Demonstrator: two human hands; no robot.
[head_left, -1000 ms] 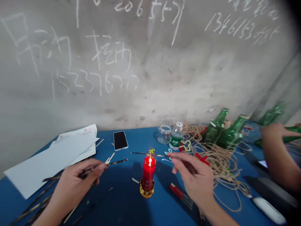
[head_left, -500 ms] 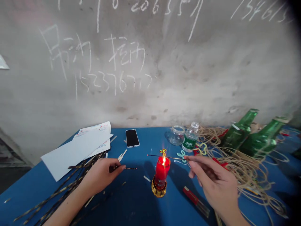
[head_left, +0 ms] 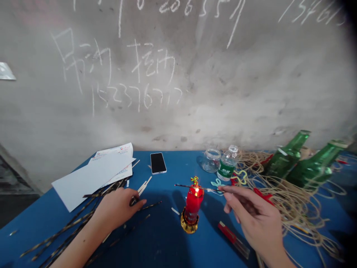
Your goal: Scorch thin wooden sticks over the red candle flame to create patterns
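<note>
Mottled stick (head_left: 150, 205) in the left hand (head_left: 117, 208) now tilted, no longer level

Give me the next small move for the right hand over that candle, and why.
Probably ease the thin striped stick in your right hand slightly up from the red candle: the stick passes right at the flame, and coiled twine lies close beside the hand.
</note>
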